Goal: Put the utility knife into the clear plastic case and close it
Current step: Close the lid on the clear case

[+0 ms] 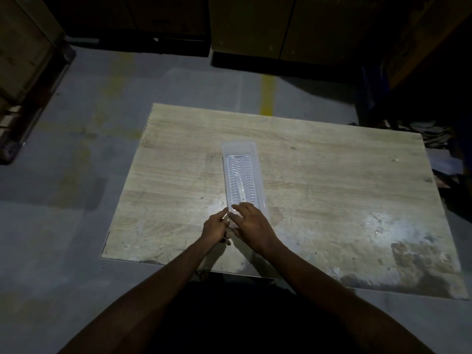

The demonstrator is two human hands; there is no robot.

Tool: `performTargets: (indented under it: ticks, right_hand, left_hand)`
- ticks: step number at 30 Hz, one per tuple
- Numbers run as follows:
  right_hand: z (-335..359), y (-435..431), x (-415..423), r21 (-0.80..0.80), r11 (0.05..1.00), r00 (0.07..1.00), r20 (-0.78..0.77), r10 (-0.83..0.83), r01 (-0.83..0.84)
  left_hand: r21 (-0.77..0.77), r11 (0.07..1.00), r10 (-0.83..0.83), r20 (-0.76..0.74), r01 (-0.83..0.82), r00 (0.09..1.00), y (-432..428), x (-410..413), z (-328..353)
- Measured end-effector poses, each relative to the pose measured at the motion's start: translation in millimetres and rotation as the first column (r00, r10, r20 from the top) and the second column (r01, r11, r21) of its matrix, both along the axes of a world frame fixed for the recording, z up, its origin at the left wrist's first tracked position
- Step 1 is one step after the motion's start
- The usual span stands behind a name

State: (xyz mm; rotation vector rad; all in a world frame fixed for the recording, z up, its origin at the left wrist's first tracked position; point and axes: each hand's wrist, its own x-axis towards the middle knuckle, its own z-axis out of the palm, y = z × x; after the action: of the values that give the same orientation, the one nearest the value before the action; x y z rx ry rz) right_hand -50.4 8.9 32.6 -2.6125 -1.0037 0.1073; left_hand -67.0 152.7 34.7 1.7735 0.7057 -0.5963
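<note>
Both hands, left hand (214, 227) and right hand (251, 224), press loosely spread fingers on the case (244, 175) lid's near end, apparently snapping it shut; knife unclear inside.

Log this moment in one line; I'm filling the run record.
stage: closing | left hand: at case's near end | right hand: on clear plastic case | knife: unclear

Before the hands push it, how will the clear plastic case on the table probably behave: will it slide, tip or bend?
The clear plastic case looks thin-walled and nearly empty, so probably light and a little flexible. It lies long and low on the smooth wooden table, so it should slide rather than tip. Both hands touch only its near end, so a push there may swing it.
</note>
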Motion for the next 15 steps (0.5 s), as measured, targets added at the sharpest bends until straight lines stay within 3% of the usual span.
performTargets:
  ticks: [3,6,10,12,15]
  right_hand:
    - [-6,-2,-9,0.08,0.997,1.0,-0.002,-0.021,0.021]
    - [-4,-7,-9,0.154,0.96,0.972,-0.054,-0.227,0.233]
    - [-5,-32,-1,0.209,0.747,0.773,-0.254,-0.581,0.631]
    - [-10,-47,2,0.168,0.675,0.679,-0.376,-0.63,0.719]
    - [-13,-58,3,0.106,0.646,0.599,-0.511,-0.616,0.756]
  left_hand:
    - [-0.038,0.997,0.064,-0.021,-0.065,0.998,3,-1,6]
    - [-0.041,0.998,0.037,-0.024,-0.038,0.999,5,-2,9]
    - [-0.033,0.999,0.041,-0.025,-0.042,0.999,4,-3,12]
    - [-0.009,1.0,0.023,-0.008,-0.023,1.0,5,-5,10]
    - [0.02,1.0,-0.013,0.022,0.013,1.0,6,-7,4]
